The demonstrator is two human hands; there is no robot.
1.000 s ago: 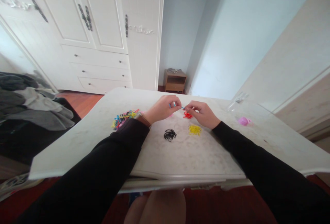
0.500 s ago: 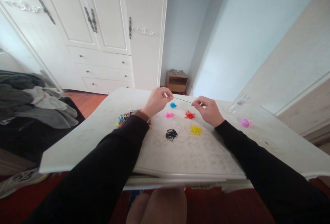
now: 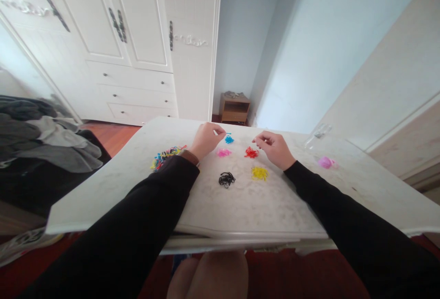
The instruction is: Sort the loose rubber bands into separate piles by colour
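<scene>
My left hand [image 3: 208, 139] pinches a small blue rubber band [image 3: 228, 133] between thumb and finger. The band sticks out just above a little pile of blue rubber bands [image 3: 229, 140]. To the right, my right hand [image 3: 273, 148] has its thumb and fingers drawn together, with nothing visible in them. Its fingertips hover above and beside a pile of red rubber bands [image 3: 251, 152]. Pink rubber bands [image 3: 223, 152] lie below my left fingertips. Nearer to me are a black pile [image 3: 227, 179] and a yellow pile [image 3: 259, 173].
A mixed heap of coloured rubber bands [image 3: 167, 156] lies left of my left wrist on the white table [image 3: 261, 212]. At the right are a clear container [image 3: 318, 136] and a pink object [image 3: 326, 163]. A wardrobe [image 3: 137, 24] and small wooden cabinet [image 3: 235, 107] stand beyond.
The blue band was stretched between both hands; its right end has come free and it is now short in my left fingers. Both hands have moved only slightly.
</scene>
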